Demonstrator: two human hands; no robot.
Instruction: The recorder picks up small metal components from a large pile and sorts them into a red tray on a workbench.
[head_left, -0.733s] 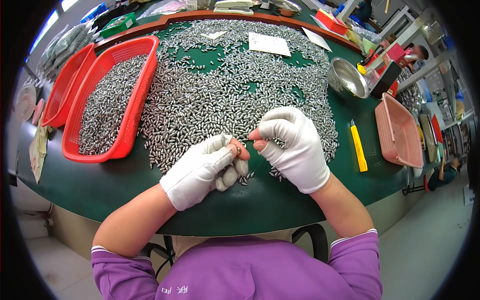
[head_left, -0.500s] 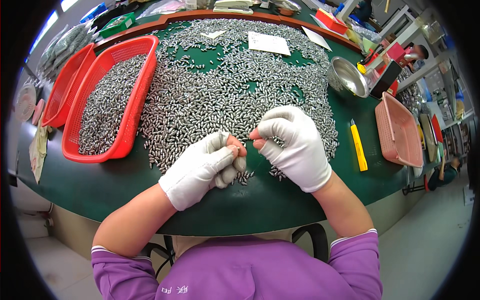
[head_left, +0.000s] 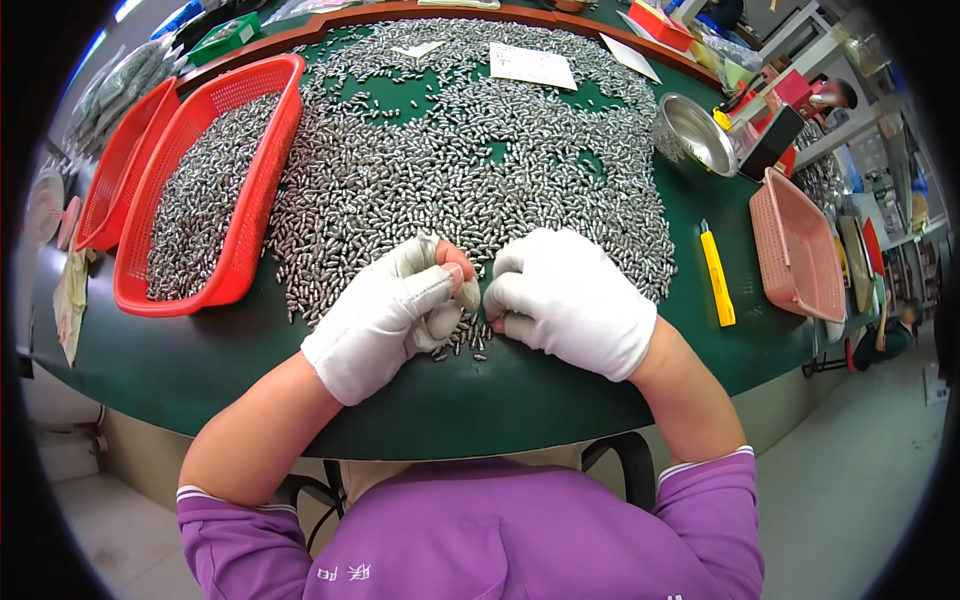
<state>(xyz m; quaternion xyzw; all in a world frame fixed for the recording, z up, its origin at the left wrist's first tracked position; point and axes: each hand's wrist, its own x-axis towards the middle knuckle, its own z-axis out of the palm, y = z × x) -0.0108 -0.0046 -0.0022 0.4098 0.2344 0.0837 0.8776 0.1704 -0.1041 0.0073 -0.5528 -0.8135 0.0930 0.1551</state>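
A broad spread of small, silver, bullet-shaped metal pieces (head_left: 400, 190) covers the middle of the green table. At its near edge, my left hand (head_left: 375, 320), in a white glove with bare thumb and fingertips, is closed with thumb and forefinger pinched together. Whatever lies in that pinch is too small to make out. Close beside it on the right, my right hand (head_left: 575, 305), gloved the same way, has its fingers curled down to the table among the pieces. Its fingertips are mostly hidden. Several loose pieces (head_left: 466, 342) lie below and between the two hands.
A red basket (head_left: 285, 130) full of the pieces stands left, with another red basket (head_left: 105, 205) beyond it. On the right are a steel bowl (head_left: 690, 135), a yellow cutter (head_left: 716, 275) and a pink basket (head_left: 795, 245). Paper slips (head_left: 530, 65) lie on the spread.
My right hand has moved left and down, turning its fingers toward the table close to the left hand. The left hand stays pinched, a little further left in the picture. The whole view has shifted slightly.
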